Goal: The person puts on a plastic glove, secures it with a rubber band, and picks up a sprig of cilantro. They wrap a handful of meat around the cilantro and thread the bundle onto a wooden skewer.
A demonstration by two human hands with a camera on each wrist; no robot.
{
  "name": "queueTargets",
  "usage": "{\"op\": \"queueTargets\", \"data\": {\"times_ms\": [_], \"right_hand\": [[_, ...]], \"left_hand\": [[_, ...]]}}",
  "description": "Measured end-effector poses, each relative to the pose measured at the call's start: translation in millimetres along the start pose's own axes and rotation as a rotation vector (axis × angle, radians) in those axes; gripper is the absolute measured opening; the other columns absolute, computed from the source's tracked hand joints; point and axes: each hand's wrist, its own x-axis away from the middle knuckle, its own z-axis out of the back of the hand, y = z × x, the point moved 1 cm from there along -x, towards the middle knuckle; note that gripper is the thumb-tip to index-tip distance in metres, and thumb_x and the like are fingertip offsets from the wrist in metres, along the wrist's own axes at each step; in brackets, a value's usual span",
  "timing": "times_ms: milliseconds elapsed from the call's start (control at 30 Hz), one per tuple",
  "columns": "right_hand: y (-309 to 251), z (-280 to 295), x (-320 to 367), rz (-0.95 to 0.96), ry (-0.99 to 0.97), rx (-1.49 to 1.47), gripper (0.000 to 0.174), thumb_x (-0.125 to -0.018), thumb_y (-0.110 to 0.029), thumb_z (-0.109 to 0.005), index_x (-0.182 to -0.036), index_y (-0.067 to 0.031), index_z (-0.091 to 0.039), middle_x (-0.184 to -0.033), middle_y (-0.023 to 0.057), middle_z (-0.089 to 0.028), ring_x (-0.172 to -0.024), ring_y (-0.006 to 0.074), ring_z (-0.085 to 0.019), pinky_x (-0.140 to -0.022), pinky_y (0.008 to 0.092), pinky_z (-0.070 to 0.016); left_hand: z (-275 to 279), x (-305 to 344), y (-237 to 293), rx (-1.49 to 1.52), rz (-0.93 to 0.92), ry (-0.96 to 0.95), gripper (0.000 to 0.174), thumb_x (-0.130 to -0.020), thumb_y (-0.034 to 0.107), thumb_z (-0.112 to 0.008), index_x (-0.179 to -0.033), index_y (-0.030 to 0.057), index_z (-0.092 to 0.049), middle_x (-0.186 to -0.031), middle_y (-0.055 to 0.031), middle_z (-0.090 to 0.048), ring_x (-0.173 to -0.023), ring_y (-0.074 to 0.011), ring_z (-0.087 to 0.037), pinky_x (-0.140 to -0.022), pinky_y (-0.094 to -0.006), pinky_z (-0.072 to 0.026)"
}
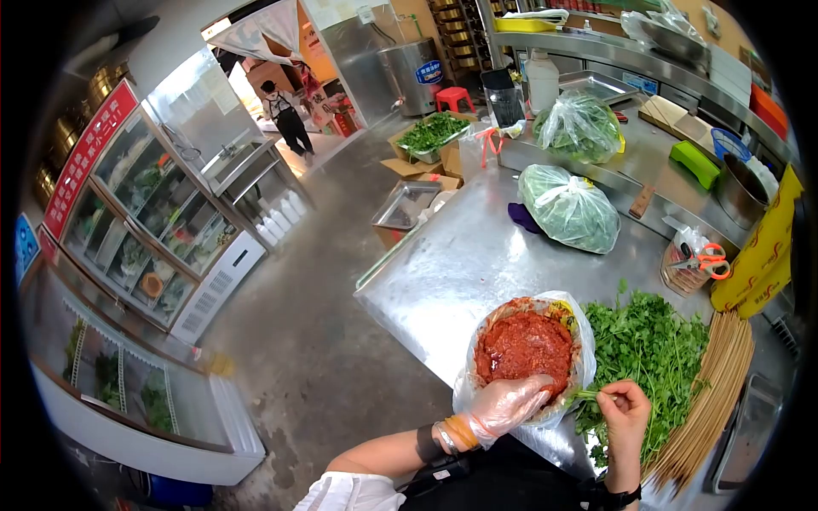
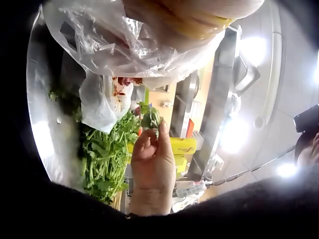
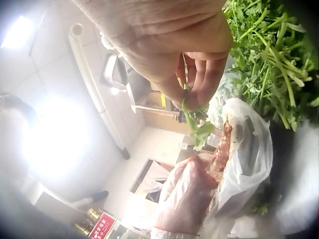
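My left hand point(image 1: 509, 407), in a clear plastic glove, reaches over the near rim of a bag-lined bowl point(image 1: 588, 341). Its fingers, smeared red, lie at the edge of the red minced meat paste point(image 1: 521, 345). To the right of the bowl, my bare right hand point(image 1: 626, 410) pinches a small cilantro sprig point(image 3: 191, 119) between thumb and fingers. The sprig's leaves point toward the bowl and the gloved hand. A large heap of cilantro point(image 1: 643, 341) lies right beside the bowl, beyond the right hand.
Bamboo skewers point(image 1: 711, 392) lie along the right of the cilantro. Orange-handled scissors point(image 1: 711, 261) stand in a container behind. Tied bags of greens point(image 1: 569, 209) sit on the steel table point(image 1: 434, 281). A person point(image 1: 287, 119) is at the far doorway; glass-front fridges point(image 1: 141, 217) stand left.
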Motion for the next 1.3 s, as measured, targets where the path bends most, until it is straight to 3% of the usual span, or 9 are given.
{"op": "queueTargets", "data": {"times_ms": [233,333,400,500,567,733,967,1200,1300], "right_hand": [[-14,-2,-7,0.109,-0.033,0.109,0.013,-0.077,0.01,-0.067,-0.085,0.0033,-0.06,-0.088,0.0043,-0.055,-0.078,0.0098,-0.055,-0.066,0.0203,-0.0449],[-39,-6,-11,0.15,-0.065,0.237,0.012,-0.076,0.006,-0.069,-0.085,0.0019,-0.062,-0.091,0.0064,-0.058,-0.084,0.0139,-0.058,-0.072,0.024,-0.0485],[-47,-6,-15,0.202,-0.122,0.287,0.011,-0.077,0.003,-0.07,-0.086,-0.0004,-0.064,-0.091,0.006,-0.062,-0.084,0.0143,-0.06,-0.072,0.0244,-0.05],[-56,-6,-16,0.226,-0.216,0.34,0.01,-0.077,0.0,-0.071,-0.086,-0.0009,-0.066,-0.092,0.0061,-0.064,-0.086,0.0144,-0.062,-0.073,0.0258,-0.0523],[-63,-14,-9,0.167,-0.326,0.331,0.011,-0.078,-0.001,-0.072,-0.088,-0.0018,-0.067,-0.094,0.0056,-0.064,-0.086,0.0146,-0.062,-0.073,0.0252,-0.0524],[-62,-41,-8,0.4,-0.524,0.435,0.014,-0.076,-0.002,-0.071,-0.089,-0.0038,-0.066,-0.094,0.0076,-0.064,-0.085,0.0218,-0.063,-0.072,0.0309,-0.0507],[-44,-46,-22,0.524,-0.283,0.539,0.01,-0.076,-0.001,-0.071,-0.084,-0.0024,-0.065,-0.09,0.0075,-0.063,-0.079,0.023,-0.064,-0.067,0.0307,-0.0512],[-21,-35,-21,0.559,-0.25,0.479,0.012,-0.077,-0.006,-0.073,-0.088,-0.0035,-0.068,-0.091,0.0066,-0.06,-0.087,0.0177,-0.06,-0.075,0.0275,-0.0498],[-46,-1,-7,0.301,-0.132,0.401,0.016,-0.081,-0.008,-0.072,-0.095,-0.0043,-0.067,-0.092,0.0047,-0.062,-0.078,0.0115,-0.06,-0.068,0.0237,-0.05]], "left_hand": [[23,-11,8,0.211,-0.179,0.056,0.021,-0.09,0.009,-0.059,-0.108,-0.0011,-0.063,-0.116,-0.0162,-0.061,-0.112,-0.0297,-0.057,-0.097,-0.0371,-0.0445],[47,-29,16,-0.11,-0.405,0.126,0.019,-0.085,0.012,-0.063,-0.101,0.0058,-0.07,-0.123,-0.0165,-0.053,-0.116,-0.0324,-0.051,-0.102,-0.0431,-0.0392],[48,-32,10,-0.147,-0.309,0.14,0.023,-0.085,0.015,-0.06,-0.105,0.0079,-0.07,-0.133,-0.0154,-0.043,-0.122,-0.0344,-0.047,-0.108,-0.0453,-0.032],[41,-38,-3,0.167,-0.167,0.143,0.023,-0.087,0.009,-0.062,-0.107,-0.0006,-0.068,-0.098,-0.0097,-0.066,-0.099,-0.0194,-0.061,-0.088,-0.0321,-0.0472],[26,-31,-8,0.521,0.16,0.184,0.019,-0.091,0.011,-0.061,-0.102,-0.0037,-0.066,-0.097,-0.0055,-0.067,-0.088,-0.0114,-0.061,-0.082,-0.0266,-0.0493],[12,-29,2,0.831,0.426,0.058,0.023,-0.095,0.014,-0.056,-0.107,-0.004,-0.065,-0.1,-0.0055,-0.066,-0.092,-0.0102,-0.059,-0.083,-0.0266,-0.0487],[4,-23,15,0.959,0.411,-0.028,0.028,-0.095,0.016,-0.057,-0.111,-0.0059,-0.063,-0.103,-0.0086,-0.066,-0.095,-0.0129,-0.061,-0.083,-0.0275,-0.0506],[-5,-14,1,0.536,0.277,-0.021,0.032,-0.09,0.016,-0.064,-0.115,-0.005,-0.062,-0.106,-0.0119,-0.066,-0.091,-0.0173,-0.064,-0.083,-0.0297,-0.0524],[-6,-16,-20,0.298,0.076,0.066,0.025,-0.087,0.009,-0.062,-0.108,-0.0054,-0.064,-0.107,-0.0133,-0.065,-0.094,-0.0191,-0.062,-0.085,-0.0318,-0.0512]]}}
